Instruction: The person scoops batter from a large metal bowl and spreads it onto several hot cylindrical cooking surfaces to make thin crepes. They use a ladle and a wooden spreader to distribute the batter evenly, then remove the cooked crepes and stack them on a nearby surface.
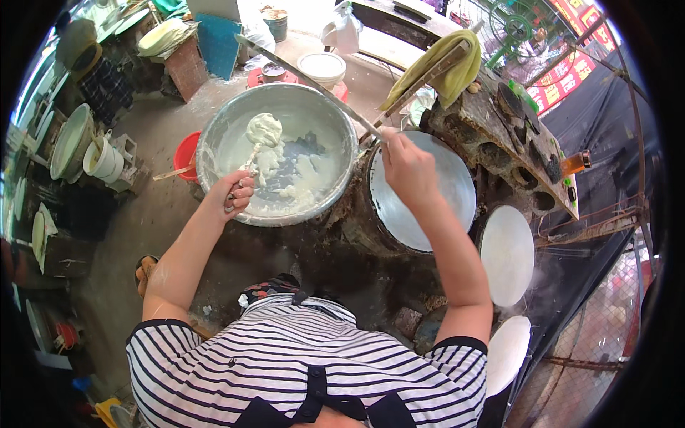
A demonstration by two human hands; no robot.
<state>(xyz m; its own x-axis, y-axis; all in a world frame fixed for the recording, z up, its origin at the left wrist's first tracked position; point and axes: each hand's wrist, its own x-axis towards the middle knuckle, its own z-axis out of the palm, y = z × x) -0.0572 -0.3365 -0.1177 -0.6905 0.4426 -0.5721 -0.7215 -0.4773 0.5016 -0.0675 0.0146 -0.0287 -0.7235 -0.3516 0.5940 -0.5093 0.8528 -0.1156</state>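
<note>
While the left hand (234, 194) held a ladle (254, 153) by its handle, fingers curled tightly around it, the right hand (405, 167) was closed around the near end of a long, thin stick (307, 82). The ladle stood over the big metal basin (285, 219), its bowl heaped with thick white batter (303, 175); more of that batter lay smeared across the basin's floor and walls. From the right hand the stick slanted up and leftward, passing over the basin's far right rim.

Beneath the right hand and forearm was a round, silvery surface (392, 207), just beside the basin on its right. A red bucket (185, 153) stood close against the basin's left side, with a wooden handle (173, 172) jutting out leftward. Beyond the right hand, a yellow-green cloth (446, 71) hung over a slanting bar, and farther right sat a block with round holes (474, 130). Near the right elbow, a pale round disc (507, 257) stood tilted.
</note>
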